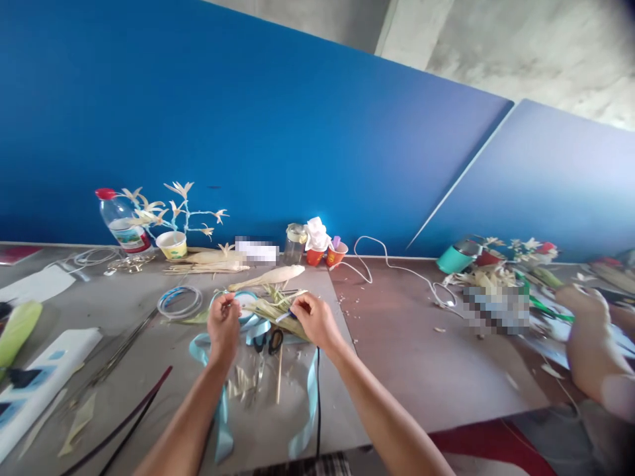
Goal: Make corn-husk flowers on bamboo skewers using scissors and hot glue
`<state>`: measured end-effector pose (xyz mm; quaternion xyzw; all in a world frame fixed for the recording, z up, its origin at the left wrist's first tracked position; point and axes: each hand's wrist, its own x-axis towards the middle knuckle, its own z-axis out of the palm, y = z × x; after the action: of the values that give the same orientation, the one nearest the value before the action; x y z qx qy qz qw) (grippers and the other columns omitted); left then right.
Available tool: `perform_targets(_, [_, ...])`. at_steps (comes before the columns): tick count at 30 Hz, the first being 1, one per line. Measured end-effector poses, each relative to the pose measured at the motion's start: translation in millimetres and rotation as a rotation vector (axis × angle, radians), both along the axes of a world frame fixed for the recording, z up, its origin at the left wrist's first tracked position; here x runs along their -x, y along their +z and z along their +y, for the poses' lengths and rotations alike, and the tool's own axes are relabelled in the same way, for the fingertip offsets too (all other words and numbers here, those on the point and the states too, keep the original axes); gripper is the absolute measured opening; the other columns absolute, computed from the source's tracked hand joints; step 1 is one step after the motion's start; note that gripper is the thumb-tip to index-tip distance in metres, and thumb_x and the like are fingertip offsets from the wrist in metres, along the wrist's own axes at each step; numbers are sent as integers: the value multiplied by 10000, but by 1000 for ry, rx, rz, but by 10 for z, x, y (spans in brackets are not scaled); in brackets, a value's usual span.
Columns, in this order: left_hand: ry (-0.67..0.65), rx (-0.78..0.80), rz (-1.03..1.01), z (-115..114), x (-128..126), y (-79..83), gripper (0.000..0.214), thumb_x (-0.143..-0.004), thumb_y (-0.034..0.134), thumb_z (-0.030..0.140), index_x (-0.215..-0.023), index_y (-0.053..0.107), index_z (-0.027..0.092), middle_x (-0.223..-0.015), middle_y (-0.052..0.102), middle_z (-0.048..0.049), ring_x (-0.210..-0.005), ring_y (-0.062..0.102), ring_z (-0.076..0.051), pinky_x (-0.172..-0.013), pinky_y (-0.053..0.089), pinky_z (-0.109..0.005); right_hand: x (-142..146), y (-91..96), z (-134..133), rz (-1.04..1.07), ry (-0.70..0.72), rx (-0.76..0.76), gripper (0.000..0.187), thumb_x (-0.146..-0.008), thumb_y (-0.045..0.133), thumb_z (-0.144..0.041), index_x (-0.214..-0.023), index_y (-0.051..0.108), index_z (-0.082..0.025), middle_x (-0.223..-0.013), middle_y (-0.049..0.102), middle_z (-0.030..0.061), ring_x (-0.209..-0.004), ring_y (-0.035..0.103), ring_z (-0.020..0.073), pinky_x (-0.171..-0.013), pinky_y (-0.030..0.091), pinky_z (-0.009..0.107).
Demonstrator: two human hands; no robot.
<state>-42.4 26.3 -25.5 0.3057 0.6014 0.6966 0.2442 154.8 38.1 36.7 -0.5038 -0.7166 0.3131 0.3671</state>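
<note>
My left hand (pixel 224 324) is raised over the table with its fingertips pinched together; what they hold, if anything, is too small to make out. To its right, my right hand (pixel 313 320) is closed on a thin blue-and-white piece (pixel 285 317) that points toward the left hand. Between and behind the hands lie dry corn husks (pixel 278 303) and a roll of light blue ribbon (pixel 246 301). Loose ribbon (pixel 224 423) trails down to the table's near edge. Black-handled scissors (pixel 274 342) and a thin wooden stick (pixel 278 377) lie below the hands.
A coil of wire (pixel 179 302), a white power strip (pixel 49 377) and long thin rods (pixel 122 344) lie at left. Behind stand a bottle (pixel 124 225), a husk-flower plant in a cup (pixel 171 244), a glass jar (pixel 296 244) and red cups (pixel 337 253). A co-worker's arm (pixel 592 337) reaches in at right.
</note>
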Motion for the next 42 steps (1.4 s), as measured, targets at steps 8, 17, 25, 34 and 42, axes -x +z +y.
perform_targets(8, [-165,-27,623,-39,-59,-38,204,-837,489,358,-858,622,205,-849,646,-53,-809,601,-208,-772,476,-346,-70,-245,-103,-18,-25,-163,195,-850,515,-262,-682,579,-189,-736,586,35,-718,544,147,-678,429,224])
perform_targets(17, [-274,62,1287,-89,-116,-105,315,-807,595,371,-1082,658,233,-1176,642,-105,-1150,512,-330,-1065,246,-544,-8,-469,-92,-132,-4,-488,209,-868,490,-185,-1035,615,-169,-999,633,98,-955,563,204,-864,428,342])
perform_targets(25, [-265,176,1437,-116,-119,-133,179,-850,505,209,-900,674,240,-1166,656,-58,-1171,507,-291,-1121,100,-562,-203,-421,-36,-101,-120,-420,209,-895,465,-214,-1020,626,-171,-972,649,94,-924,573,211,-819,416,341])
perform_targets(34, [-238,85,1434,-92,-150,-122,231,-791,498,118,-887,685,214,-1110,670,-76,-1081,560,-279,-1113,126,-549,-311,-385,-3,-573,-155,-4,291,-824,615,-414,-1039,621,-218,-1033,636,82,-927,601,223,-807,392,335])
perform_targets(42, [-263,80,1438,-85,-166,-148,206,-846,511,225,-952,686,214,-1087,673,-91,-1067,562,-282,-1101,169,-538,-323,-347,-52,-684,-125,32,385,-771,650,-419,-1071,563,-193,-1017,679,100,-968,595,273,-816,338,373])
